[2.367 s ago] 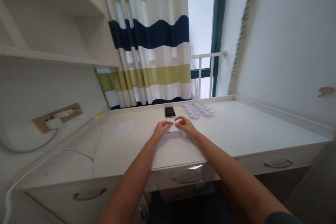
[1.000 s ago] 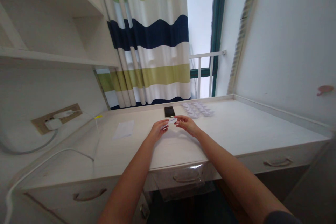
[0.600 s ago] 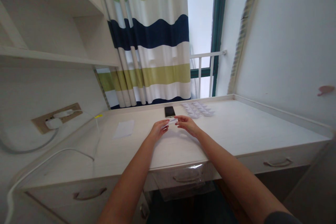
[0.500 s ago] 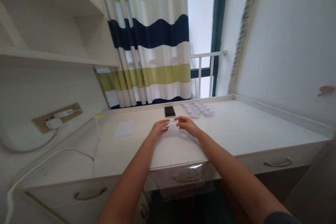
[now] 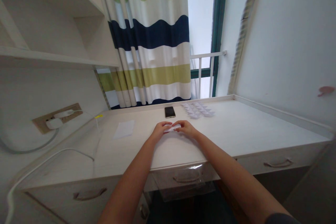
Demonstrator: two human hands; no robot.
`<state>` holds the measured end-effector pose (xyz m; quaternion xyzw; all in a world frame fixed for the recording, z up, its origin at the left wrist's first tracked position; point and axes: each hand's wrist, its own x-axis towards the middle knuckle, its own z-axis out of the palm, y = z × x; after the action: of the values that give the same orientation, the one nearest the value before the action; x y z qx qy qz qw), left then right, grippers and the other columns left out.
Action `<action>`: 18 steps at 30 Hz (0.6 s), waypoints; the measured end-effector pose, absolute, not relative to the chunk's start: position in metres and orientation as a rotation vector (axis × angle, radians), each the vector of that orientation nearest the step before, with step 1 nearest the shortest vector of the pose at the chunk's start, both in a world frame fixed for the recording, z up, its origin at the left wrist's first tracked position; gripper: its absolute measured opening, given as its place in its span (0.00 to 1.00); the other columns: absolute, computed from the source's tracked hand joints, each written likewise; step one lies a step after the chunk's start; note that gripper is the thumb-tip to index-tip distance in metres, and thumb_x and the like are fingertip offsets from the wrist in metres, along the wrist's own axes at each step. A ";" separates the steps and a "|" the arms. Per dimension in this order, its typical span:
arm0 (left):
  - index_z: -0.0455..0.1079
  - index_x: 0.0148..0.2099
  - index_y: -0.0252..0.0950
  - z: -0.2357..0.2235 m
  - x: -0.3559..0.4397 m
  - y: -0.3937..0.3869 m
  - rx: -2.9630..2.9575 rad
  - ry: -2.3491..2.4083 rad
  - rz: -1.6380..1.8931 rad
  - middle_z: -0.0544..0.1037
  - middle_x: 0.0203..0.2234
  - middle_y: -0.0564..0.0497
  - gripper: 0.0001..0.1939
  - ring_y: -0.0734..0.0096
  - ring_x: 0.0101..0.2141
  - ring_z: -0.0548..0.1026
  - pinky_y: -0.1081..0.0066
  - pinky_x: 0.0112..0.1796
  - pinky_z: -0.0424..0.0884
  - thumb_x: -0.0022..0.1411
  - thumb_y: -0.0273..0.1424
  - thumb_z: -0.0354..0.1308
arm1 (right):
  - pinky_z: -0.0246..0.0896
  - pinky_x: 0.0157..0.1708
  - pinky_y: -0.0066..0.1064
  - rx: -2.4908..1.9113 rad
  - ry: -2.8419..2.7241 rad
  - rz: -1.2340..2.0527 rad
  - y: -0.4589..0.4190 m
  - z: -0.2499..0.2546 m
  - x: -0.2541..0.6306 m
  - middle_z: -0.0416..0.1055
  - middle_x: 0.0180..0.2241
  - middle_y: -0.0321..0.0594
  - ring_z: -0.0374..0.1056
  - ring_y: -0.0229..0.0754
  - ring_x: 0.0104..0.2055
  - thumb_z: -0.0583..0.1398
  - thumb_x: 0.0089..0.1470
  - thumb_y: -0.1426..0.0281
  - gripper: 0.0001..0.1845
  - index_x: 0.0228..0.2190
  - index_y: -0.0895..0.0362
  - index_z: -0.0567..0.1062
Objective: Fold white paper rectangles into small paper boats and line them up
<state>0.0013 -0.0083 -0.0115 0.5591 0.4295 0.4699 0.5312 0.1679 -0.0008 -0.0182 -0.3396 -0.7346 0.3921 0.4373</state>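
A small folded piece of white paper (image 5: 172,129) is held between my two hands, just over the middle of the desk. My left hand (image 5: 160,130) grips its left end, thumb and fingers closed on it. My right hand (image 5: 186,127) pinches the other end, its fingers bent over the paper. The fingertips hide much of the paper, so its exact fold cannot be made out. Beyond my hands lies a dark phone (image 5: 169,112). Right of the phone sit several folded white paper pieces (image 5: 198,110), laid out in rows.
Flat white sheets (image 5: 124,129) lie on the left part of the white desk (image 5: 252,126). A white cable (image 5: 60,150) runs across the desk's left side from near the wall socket (image 5: 57,118). A raised edge borders the back and right. Shelves overhang at upper left.
My hands have come closer together and slightly lower over the desk. The paper is now more covered by my fingers. Phone, sheets and folded pieces stay where they were.
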 end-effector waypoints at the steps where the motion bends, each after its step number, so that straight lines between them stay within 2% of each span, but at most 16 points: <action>1: 0.72 0.33 0.34 -0.011 0.001 -0.009 1.325 1.020 1.115 0.74 0.30 0.48 0.14 0.71 0.32 0.69 0.71 0.34 0.63 0.39 0.30 0.62 | 0.57 0.24 0.26 -0.842 -1.833 0.957 0.000 -0.019 0.168 0.71 0.23 0.36 0.61 0.33 0.21 0.63 0.34 0.67 0.14 0.28 0.59 0.76; 7: 0.72 0.33 0.33 -0.009 0.001 -0.010 1.225 0.921 1.112 0.74 0.31 0.46 0.15 0.71 0.32 0.69 0.74 0.30 0.64 0.41 0.35 0.61 | 0.60 0.28 0.29 -0.831 -1.701 1.069 0.000 -0.018 0.168 0.72 0.23 0.38 0.64 0.35 0.24 0.63 0.35 0.63 0.15 0.26 0.60 0.76; 13: 0.71 0.38 0.34 -0.007 0.002 -0.010 1.314 0.821 1.129 0.74 0.32 0.46 0.19 0.74 0.26 0.70 0.73 0.28 0.64 0.45 0.40 0.58 | 0.62 0.32 0.31 -0.814 -1.436 1.188 -0.005 -0.011 0.169 0.72 0.23 0.39 0.66 0.35 0.26 0.63 0.35 0.61 0.15 0.23 0.61 0.76; 18: 0.70 0.40 0.34 -0.003 0.004 -0.014 1.484 0.863 1.187 0.73 0.27 0.49 0.21 0.75 0.25 0.70 0.74 0.27 0.65 0.42 0.37 0.62 | 0.62 0.32 0.32 -0.798 -1.309 1.230 -0.005 -0.010 0.169 0.72 0.23 0.39 0.66 0.36 0.26 0.64 0.34 0.62 0.14 0.22 0.61 0.75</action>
<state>0.0041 -0.0141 -0.0026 0.6145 0.3574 0.4914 0.5032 0.1693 -0.0048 -0.0101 -0.3377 -0.5541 0.5208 0.5547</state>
